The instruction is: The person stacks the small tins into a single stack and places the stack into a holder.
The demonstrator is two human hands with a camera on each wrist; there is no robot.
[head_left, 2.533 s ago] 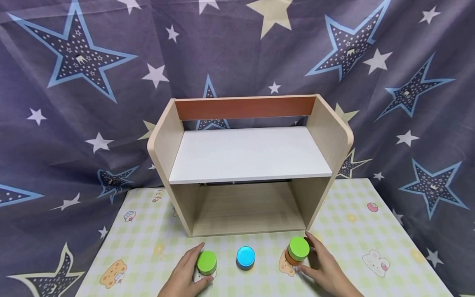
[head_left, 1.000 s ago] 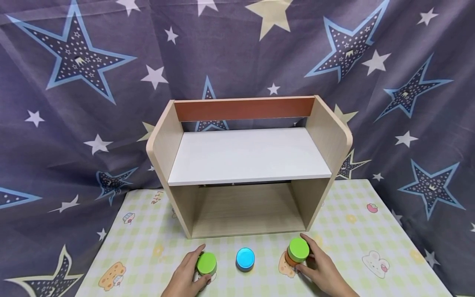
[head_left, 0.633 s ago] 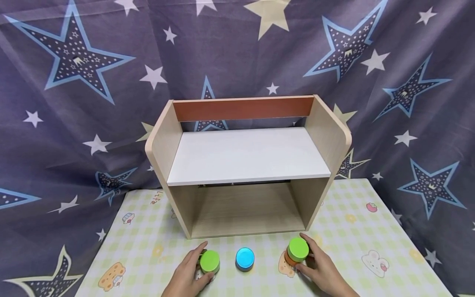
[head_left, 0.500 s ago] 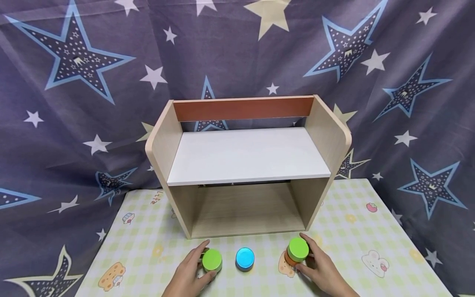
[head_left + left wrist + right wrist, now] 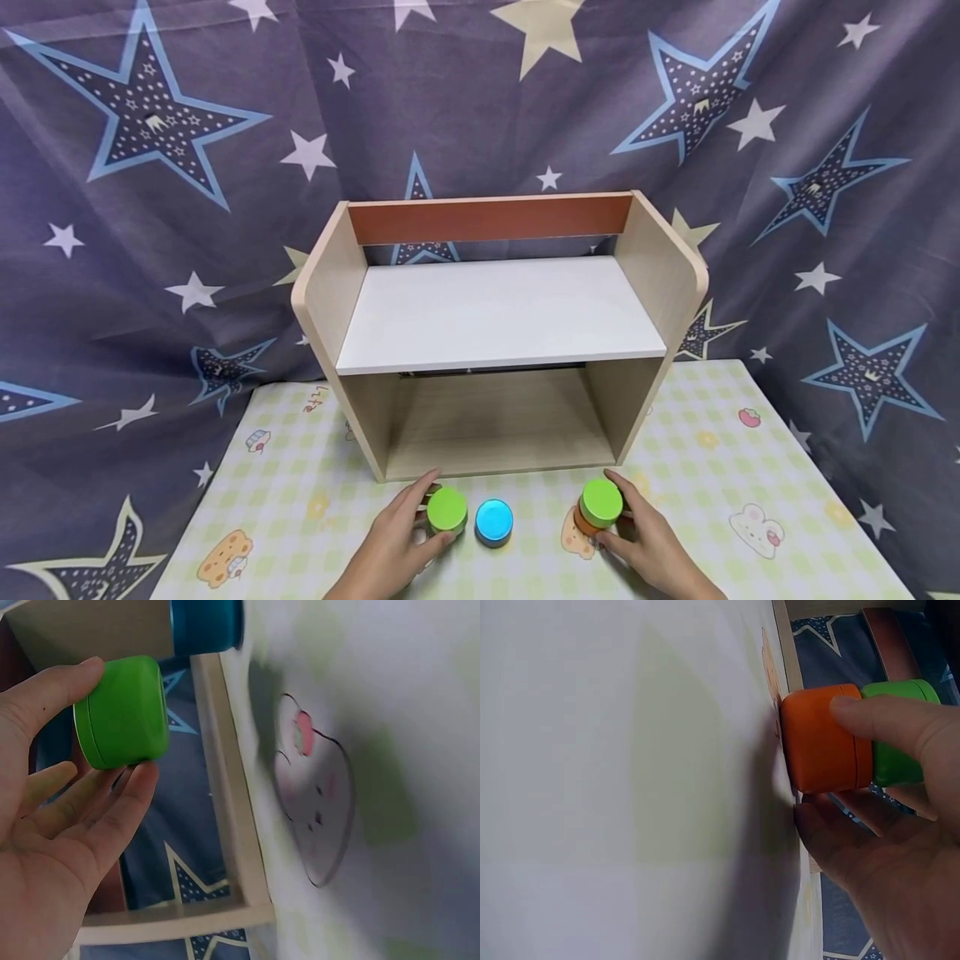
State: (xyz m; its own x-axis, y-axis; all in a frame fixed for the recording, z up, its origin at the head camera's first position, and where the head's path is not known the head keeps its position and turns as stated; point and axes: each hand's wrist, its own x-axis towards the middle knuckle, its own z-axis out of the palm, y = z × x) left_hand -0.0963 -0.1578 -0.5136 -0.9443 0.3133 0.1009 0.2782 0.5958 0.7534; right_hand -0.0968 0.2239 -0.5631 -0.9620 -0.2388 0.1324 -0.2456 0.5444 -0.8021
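Head view: my left hand [image 5: 397, 533] pinches a green cylinder [image 5: 447, 509], right hand [image 5: 651, 540] an orange cylinder [image 5: 821, 739]; this carry likely needs steadiness next.

Wooden shelf unit [image 5: 498, 421] is being borne on green-checked tablecloth [image 5: 810, 467] (rabbit print [image 5: 756, 531] at right). White shelf [image 5: 498, 312] and reddish rail [image 5: 487, 218] are being held between side panels [image 5: 663, 275]. Background is being filled by dark, star-printed curtain [image 5: 480, 100].

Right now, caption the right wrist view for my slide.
Right hand holding an orange cylinder with a green cylinder stacked on top.
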